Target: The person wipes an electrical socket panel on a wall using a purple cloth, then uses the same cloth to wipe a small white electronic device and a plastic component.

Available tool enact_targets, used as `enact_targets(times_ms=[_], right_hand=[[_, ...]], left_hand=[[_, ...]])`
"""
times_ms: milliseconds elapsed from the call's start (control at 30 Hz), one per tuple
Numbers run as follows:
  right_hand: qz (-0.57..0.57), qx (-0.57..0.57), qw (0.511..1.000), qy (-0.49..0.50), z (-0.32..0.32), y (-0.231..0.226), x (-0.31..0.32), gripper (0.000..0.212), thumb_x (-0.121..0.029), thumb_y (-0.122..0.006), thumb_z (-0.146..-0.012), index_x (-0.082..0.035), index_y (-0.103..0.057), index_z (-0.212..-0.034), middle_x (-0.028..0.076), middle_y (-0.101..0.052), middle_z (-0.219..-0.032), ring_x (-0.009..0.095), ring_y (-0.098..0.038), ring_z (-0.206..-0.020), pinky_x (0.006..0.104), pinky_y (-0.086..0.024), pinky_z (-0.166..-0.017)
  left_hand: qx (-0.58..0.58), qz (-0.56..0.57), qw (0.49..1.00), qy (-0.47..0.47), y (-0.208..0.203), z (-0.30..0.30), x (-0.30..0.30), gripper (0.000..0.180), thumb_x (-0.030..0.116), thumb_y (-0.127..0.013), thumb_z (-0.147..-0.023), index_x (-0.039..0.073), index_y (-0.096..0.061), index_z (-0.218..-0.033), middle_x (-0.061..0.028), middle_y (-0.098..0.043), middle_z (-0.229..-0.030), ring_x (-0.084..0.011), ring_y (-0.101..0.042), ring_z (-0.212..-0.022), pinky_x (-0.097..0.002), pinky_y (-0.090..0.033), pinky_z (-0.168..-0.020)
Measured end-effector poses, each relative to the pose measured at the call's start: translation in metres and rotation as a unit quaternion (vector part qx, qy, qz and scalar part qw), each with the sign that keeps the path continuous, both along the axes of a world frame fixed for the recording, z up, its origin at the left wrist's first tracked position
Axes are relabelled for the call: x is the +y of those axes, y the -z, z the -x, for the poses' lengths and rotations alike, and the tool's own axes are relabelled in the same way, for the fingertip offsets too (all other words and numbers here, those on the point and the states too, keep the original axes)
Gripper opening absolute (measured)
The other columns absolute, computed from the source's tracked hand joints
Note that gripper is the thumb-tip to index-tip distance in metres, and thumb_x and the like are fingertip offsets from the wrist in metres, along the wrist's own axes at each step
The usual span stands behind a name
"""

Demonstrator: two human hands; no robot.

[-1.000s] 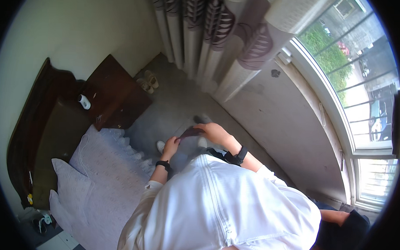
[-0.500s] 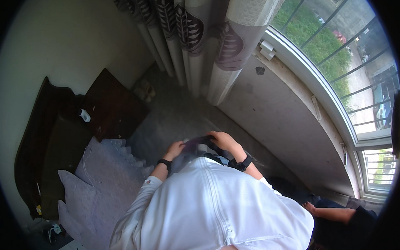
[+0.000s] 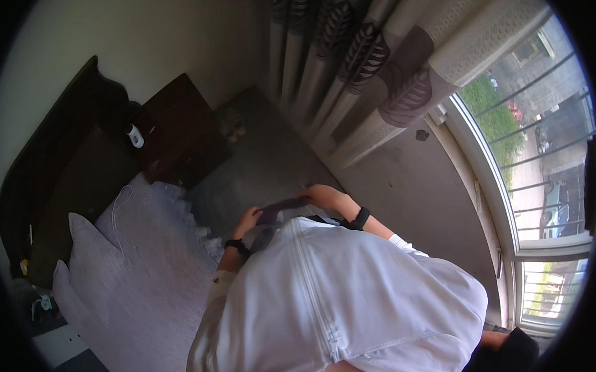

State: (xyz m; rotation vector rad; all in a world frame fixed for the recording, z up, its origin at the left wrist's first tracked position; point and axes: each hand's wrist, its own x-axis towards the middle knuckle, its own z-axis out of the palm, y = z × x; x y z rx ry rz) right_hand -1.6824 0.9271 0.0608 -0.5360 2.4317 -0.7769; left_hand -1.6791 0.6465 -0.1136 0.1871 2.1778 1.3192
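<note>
- Nearest the camera, a white shirt (image 3: pixel 346 306) fills the lower frame, both forearms reaching out beyond it.
- The left hand (image 3: pixel 247 220) and right hand (image 3: pixel 320 196) hold a flat purple cloth (image 3: pixel 279 210) between them — each hand closed on one end, left at the nearer end, right at the farther; how tightly the fingers pinch cannot be told.
- The cloth is held above the grey floor (image 3: pixel 259 165), just beyond the shirt.
- Left of the cloth lies a lilac bed cover (image 3: pixel 137 266), its frilled edge near the left hand.
- Farther left, past the cloth, stands a dark nightstand (image 3: pixel 178 132) with a small white bottle (image 3: pixel 135 136).
- Beyond the cloth hang patterned curtains (image 3: pixel 361 63); to its right — a barred window (image 3: pixel 542 142).
</note>
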Motion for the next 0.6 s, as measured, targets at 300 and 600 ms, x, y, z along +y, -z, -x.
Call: enact_targets(times_ms=[300, 600], right_hand=[[0.010, -0.035, 0.979, -0.198, 0.038, -0.039, -0.113, 0.028, -0.016, -0.049, -0.080, -0.016, -0.056, -0.107, 0.009, -0.058, -0.102, 0.028, -0.054, -0.092, 0.0352, -0.042, -0.078], [0.027, -0.062, 0.987, -0.143, 0.035, -0.033, -0.083, 0.029, -0.016, -0.051, -0.077, -0.020, -0.057, -0.105, 0.007, -0.059, -0.102, 0.026, -0.055, -0.093, 0.0354, -0.042, -0.080]], left_hand=[[0.153, -0.033, 0.974, -0.161, 0.018, -0.066, -0.044, 0.027, 0.022, -0.040, -0.088, -0.001, -0.053, -0.092, -0.0150, -0.055, -0.075, -0.0238, -0.053, -0.068, -0.0324, -0.041, -0.065], [0.131, 0.023, 0.981, -0.143, -0.002, -0.067, -0.018, 0.029, 0.024, -0.035, -0.089, 0.000, -0.053, -0.091, -0.0135, -0.055, -0.074, -0.0229, -0.052, -0.067, -0.0323, -0.040, -0.063]])
